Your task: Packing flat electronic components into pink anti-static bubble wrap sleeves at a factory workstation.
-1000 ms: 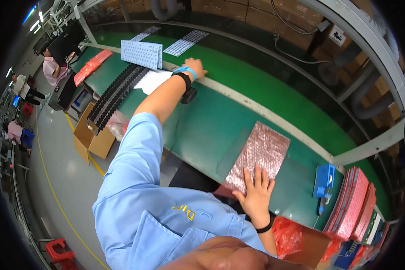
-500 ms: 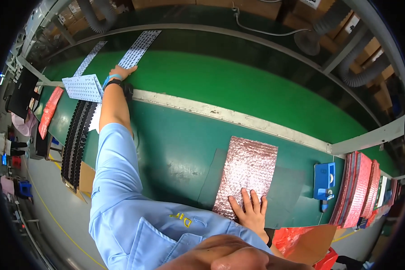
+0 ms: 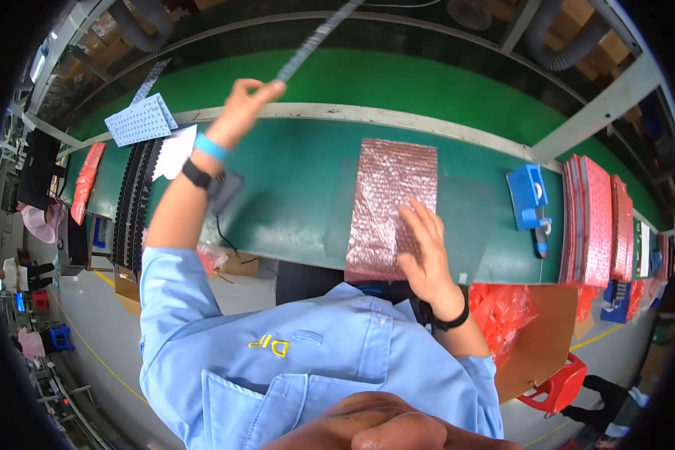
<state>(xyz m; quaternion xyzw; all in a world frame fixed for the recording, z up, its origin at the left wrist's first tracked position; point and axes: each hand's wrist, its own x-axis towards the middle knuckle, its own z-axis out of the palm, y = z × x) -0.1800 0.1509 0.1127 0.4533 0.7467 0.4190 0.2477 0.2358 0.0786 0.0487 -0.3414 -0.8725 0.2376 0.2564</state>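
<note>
Left hand [image 3: 249,103] at 11 o'clock: thumb and fingertips pinching the near end of a long, thin, grey-white patterned strip [image 3: 315,46]. Strip points to 1 o'clock, blurred, over the bright green surface [image 3: 397,94] behind the pale rail; end grip probably leaves its length free.

Right hand [image 3: 430,264] at 4 o'clock: thumb apart, fingers loosely together and extended, at the right edge of a translucent pink rectangular bubble-wrap piece [image 3: 388,180] — steadying it, perhaps; contact pressure can't tell. Wrap lies flat just right of centre, likely so it's within easy reach.

Dark green tabletop [image 3: 292,187] beneath. At 10: pale-blue dotted folded card [image 3: 137,122], propped up, presumably for viewing. At 9: black toothed strips [image 3: 136,202]. At 3: blue block-shaped holder [image 3: 527,187], then upright stack of pink bubble-wrap sheets [image 3: 589,217]. At 4, below table level: crumpled red plastic [image 3: 495,319], red stool [image 3: 559,386].

Room — grey floor [image 3: 90,315] at 8, grey ribbed hose [image 3: 577,56] at 2.
</note>
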